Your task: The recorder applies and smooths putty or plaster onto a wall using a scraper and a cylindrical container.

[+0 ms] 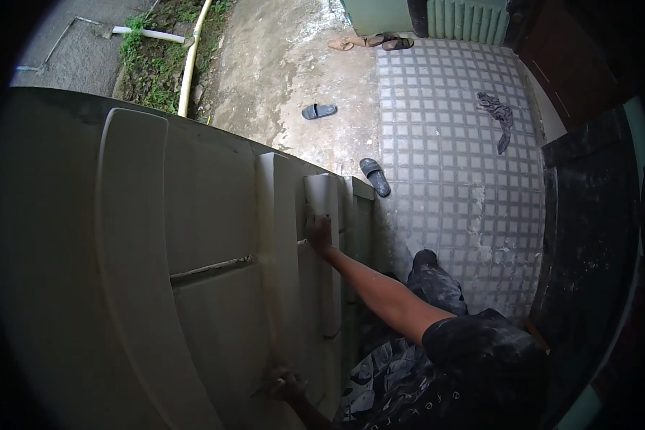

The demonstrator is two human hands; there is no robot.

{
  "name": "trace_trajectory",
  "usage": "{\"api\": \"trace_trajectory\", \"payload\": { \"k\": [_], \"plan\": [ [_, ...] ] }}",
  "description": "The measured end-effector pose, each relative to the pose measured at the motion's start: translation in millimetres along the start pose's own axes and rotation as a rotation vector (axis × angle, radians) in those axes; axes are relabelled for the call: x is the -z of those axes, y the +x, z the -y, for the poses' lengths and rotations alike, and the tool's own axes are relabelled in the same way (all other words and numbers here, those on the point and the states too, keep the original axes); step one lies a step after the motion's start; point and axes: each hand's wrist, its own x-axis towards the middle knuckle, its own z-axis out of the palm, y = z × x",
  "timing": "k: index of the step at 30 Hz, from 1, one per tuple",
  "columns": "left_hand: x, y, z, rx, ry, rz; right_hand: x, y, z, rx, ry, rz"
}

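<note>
My right hand (319, 233) is closed at the near end of a pale grey, flat, broad-ended piece (319, 192), which lies against a recessed strip of the grey-green wall (211, 208); its exact kind is not plain. Lower down, in shadow, my left hand (288, 387) is closed beside a raised vertical band (278, 236) of the same wall. A thin, pointed thing (264, 389) juts out from its fingers, too dark to name. My right arm stretches across to the wall, while only a short part of the left forearm shows.
Dark slide sandals lie apart, one (319, 111) on rough concrete and another (375, 177) by the wall's end. More footwear (398, 44) sits at the far edge of the tiled floor (444, 143). A crumpled dark cloth (498, 122) lies on the tiles. Beyond the wall runs a pale pipe (190, 72).
</note>
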Motion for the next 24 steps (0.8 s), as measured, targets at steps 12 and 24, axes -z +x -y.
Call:
{"api": "trace_trajectory", "payload": {
  "k": [12, 24],
  "plan": [
    [-4.5, -4.3, 0.4, -0.006, -0.043, -0.134, -21.6, 100.0, -22.4, -0.549, 0.157, 0.023],
    [16.9, 25.1, -7.6, -0.028, -0.038, -0.092, 34.6, 129.2, 30.6, -0.644, 0.428, 0.026]
  ]
}}
